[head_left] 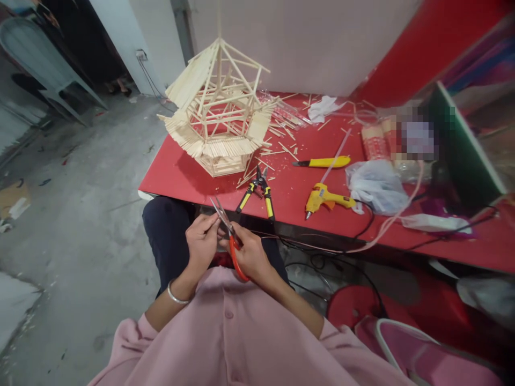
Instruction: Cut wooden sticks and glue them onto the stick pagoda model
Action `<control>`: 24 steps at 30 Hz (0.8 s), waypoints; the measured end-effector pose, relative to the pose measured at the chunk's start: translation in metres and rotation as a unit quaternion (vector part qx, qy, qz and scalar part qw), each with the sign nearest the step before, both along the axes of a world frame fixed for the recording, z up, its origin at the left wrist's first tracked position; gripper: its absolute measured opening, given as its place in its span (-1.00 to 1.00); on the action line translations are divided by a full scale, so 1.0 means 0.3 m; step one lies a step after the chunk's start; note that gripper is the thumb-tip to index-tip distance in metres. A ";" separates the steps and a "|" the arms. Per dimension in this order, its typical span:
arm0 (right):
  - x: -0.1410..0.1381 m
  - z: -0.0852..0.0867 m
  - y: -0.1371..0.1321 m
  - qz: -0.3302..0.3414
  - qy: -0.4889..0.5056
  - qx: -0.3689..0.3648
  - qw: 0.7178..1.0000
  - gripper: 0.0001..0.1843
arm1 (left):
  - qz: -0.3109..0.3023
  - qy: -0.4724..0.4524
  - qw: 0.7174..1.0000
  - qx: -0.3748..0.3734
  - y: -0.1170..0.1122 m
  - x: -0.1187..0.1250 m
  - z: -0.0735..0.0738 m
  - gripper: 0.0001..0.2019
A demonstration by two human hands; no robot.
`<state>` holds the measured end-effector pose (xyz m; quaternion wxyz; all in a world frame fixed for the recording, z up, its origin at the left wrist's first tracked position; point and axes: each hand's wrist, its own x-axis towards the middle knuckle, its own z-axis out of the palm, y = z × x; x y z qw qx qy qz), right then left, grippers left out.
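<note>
Over my lap, my right hand (252, 252) grips scissors (237, 260) with orange handles, their blades parted and pointing away from me. Close beside the blades is my left hand (201, 241), its fingers pinched together; whatever lies between them is too small to make out. Beyond my hands, a pagoda-like model (229, 147) of thin wooden sticks stands on the red table (181, 179). Its upper roof is covered on the left, while bare sticks show on the right. Yellow-and-black pliers (257, 194) lie with handles spread near the table's front edge.
Right of the pliers lie a yellow glue gun (325, 199), a yellow cutter knife (324, 162) and a plastic bag (376, 185). Loose sticks (287, 150) are scattered behind. A green board (462, 142) stands at right. Cables (322, 262) hang below the table edge.
</note>
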<state>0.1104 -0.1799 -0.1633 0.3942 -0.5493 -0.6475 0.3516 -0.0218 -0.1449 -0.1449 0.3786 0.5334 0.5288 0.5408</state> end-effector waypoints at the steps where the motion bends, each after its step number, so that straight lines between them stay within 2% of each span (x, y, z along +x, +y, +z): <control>1: -0.001 -0.002 -0.001 -0.004 0.008 -0.002 1.000 -0.70 | -0.004 -0.007 1.000 -0.005 0.003 0.000 -0.006 -0.88; 6: -0.003 -0.002 -0.018 -0.020 0.044 -0.036 0.998 -0.62 | -0.018 -0.033 0.999 -0.027 0.014 0.004 -0.022 -0.86; 15: 0.002 -0.006 0.016 0.020 -0.042 -0.017 0.999 -0.44 | 0.007 -0.081 0.995 -0.054 0.030 0.008 -0.022 -0.86; 24: 0.004 0.008 0.010 0.007 -0.107 0.002 0.994 -0.50 | -0.003 -0.065 0.997 -0.048 0.030 -0.009 -0.004 -0.87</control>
